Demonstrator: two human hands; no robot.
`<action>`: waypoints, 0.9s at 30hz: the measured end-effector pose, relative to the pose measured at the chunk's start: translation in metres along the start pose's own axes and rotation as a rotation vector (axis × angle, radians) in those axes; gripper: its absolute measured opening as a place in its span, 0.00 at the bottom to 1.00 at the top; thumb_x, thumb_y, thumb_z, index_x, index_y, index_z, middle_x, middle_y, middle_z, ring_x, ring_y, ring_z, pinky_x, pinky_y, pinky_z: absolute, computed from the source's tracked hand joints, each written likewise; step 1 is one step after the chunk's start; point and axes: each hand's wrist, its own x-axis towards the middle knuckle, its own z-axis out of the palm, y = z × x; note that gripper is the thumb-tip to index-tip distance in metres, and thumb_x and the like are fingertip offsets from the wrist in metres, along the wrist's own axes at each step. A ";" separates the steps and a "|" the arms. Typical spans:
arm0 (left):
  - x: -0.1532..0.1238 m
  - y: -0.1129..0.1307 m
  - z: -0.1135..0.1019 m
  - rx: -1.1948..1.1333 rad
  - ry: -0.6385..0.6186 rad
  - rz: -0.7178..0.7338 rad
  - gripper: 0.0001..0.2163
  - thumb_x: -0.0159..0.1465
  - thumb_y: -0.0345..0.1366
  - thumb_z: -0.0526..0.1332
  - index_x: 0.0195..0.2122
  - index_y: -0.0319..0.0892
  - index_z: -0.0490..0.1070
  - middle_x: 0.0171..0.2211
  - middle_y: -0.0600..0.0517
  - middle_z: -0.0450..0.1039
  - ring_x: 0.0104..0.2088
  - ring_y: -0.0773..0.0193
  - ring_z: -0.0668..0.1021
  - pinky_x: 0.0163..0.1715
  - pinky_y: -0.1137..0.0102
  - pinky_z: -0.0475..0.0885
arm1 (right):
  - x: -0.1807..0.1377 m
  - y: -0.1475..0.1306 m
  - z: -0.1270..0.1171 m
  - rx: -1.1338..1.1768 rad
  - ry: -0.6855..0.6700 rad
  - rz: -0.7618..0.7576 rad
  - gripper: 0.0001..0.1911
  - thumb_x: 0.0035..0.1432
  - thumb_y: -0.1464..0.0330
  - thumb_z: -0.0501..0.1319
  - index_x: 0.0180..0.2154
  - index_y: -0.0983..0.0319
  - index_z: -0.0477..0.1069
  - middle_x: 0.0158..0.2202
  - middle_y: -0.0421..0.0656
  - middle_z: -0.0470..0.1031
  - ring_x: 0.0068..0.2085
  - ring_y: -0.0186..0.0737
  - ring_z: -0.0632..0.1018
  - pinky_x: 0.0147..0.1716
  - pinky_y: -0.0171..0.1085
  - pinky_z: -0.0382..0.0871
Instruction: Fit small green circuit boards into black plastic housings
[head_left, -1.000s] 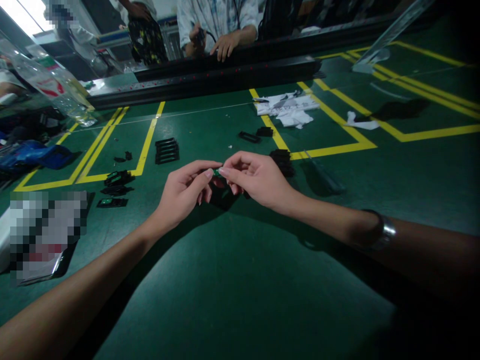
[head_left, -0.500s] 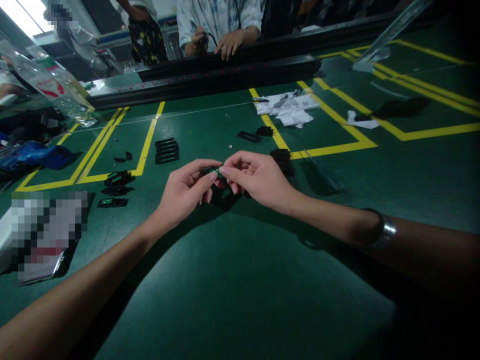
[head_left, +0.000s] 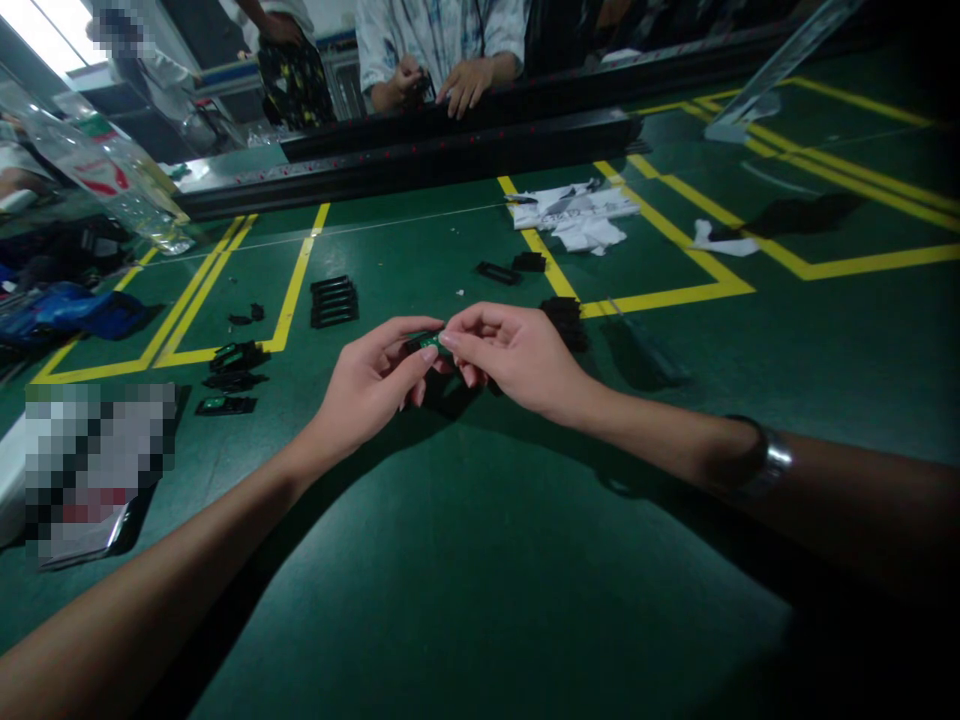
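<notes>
Between my two hands, above the green table, is a small black part with a green circuit board (head_left: 430, 343). My left hand (head_left: 375, 380) grips its left end, thumb in front and fingers behind. At the other end, my right hand (head_left: 517, 355) pinches it with thumb and forefinger. Fingers cover most of the part, so its full shape is hidden. Several black frames (head_left: 334, 302) lie in a row beyond my left hand. A stack of black pieces (head_left: 564, 322) sits just behind my right hand. Similar black parts with green boards (head_left: 225, 405) lie left of my left hand.
A screwdriver-like tool (head_left: 649, 345) lies right of my right hand. Torn white paper (head_left: 577, 215) is farther back, near a long black rail (head_left: 450, 155). Clear bottles (head_left: 112, 175) and a blue tool (head_left: 82, 310) stand at left. A co-worker's hands (head_left: 465, 85) are across the table.
My left thumb has shifted slightly, and more of the green board shows between my hands. The co-worker's hands across the table have moved a little.
</notes>
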 end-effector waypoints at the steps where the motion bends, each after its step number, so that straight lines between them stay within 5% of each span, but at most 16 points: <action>1: 0.000 0.000 0.000 -0.011 -0.005 0.002 0.16 0.70 0.39 0.66 0.58 0.42 0.75 0.26 0.55 0.75 0.21 0.72 0.75 0.19 0.77 0.69 | 0.000 0.000 0.000 0.003 -0.003 -0.008 0.13 0.62 0.61 0.71 0.36 0.64 0.75 0.28 0.38 0.77 0.23 0.30 0.72 0.21 0.33 0.62; 27: 0.000 0.006 0.001 -0.021 -0.026 -0.055 0.19 0.71 0.41 0.65 0.60 0.40 0.76 0.23 0.54 0.75 0.20 0.71 0.73 0.18 0.77 0.69 | 0.000 0.001 0.000 0.003 -0.001 -0.004 0.11 0.64 0.63 0.69 0.36 0.64 0.74 0.28 0.38 0.75 0.23 0.30 0.72 0.22 0.32 0.64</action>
